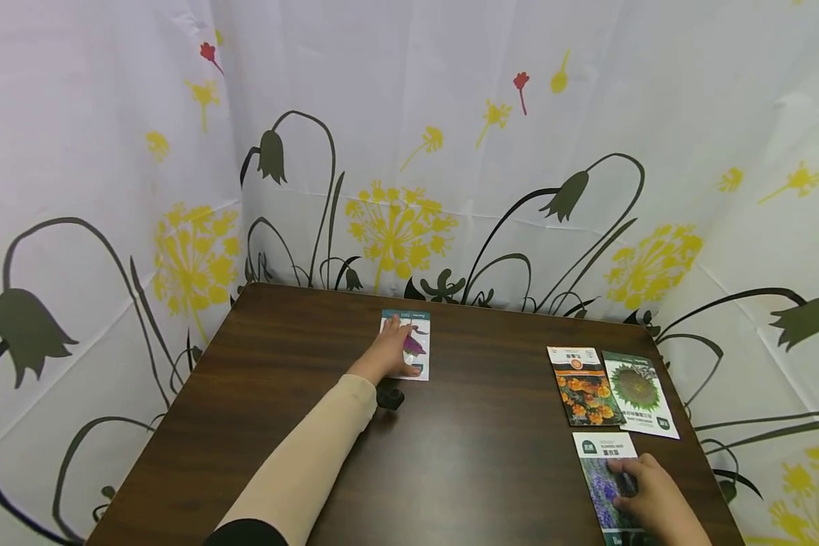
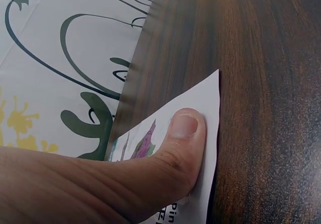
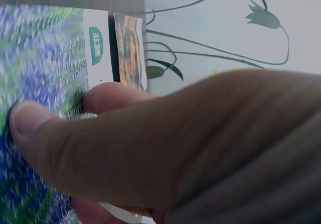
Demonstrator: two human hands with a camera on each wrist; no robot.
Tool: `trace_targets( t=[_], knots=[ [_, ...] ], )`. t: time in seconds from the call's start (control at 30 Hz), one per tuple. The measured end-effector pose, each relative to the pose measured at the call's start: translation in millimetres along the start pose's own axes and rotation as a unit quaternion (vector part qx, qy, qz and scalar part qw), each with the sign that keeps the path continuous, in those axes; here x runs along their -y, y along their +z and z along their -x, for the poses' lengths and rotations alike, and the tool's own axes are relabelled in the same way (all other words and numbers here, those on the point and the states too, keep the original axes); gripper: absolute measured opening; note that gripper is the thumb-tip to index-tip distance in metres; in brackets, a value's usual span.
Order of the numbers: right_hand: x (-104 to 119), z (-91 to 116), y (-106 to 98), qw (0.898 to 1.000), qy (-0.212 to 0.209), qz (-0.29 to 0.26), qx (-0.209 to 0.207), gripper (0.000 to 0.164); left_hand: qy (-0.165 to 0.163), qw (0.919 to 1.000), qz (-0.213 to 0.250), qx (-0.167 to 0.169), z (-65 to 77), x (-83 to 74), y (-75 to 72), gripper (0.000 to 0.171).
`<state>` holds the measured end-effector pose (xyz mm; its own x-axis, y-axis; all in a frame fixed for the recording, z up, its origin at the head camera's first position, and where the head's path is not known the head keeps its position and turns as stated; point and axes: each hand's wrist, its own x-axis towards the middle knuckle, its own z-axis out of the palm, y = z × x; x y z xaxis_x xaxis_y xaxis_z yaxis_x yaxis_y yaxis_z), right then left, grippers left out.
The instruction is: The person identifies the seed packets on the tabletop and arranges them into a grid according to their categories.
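At frame centre the left hand [image 1: 390, 350] presses flat, fingers straight, on a purple-flower seed packet [image 1: 415, 350], while lower right the right hand [image 1: 658, 497] pinches a lavender seed packet [image 1: 604, 474].

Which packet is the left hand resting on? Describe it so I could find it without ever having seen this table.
Start at the dark wooden table and look toward its far edge by the flowered curtain. There one white seed packet lies alone under the left hand. It shows a purple flower, and unlike the three packets grouped at the right side, it has no neighbours.
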<state>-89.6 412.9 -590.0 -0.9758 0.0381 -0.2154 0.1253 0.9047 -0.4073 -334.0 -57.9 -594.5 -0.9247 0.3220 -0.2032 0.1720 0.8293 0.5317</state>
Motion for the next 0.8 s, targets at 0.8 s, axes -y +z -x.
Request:
trace_targets(
  t=[0.8],
  knots=[
    [70.1,-11.5,39.0,0.999,-0.04,0.01,-0.019,0.052,-0.003,1.0,0.005,0.001,-1.3,2.9,0.8,0.107]
  ],
)
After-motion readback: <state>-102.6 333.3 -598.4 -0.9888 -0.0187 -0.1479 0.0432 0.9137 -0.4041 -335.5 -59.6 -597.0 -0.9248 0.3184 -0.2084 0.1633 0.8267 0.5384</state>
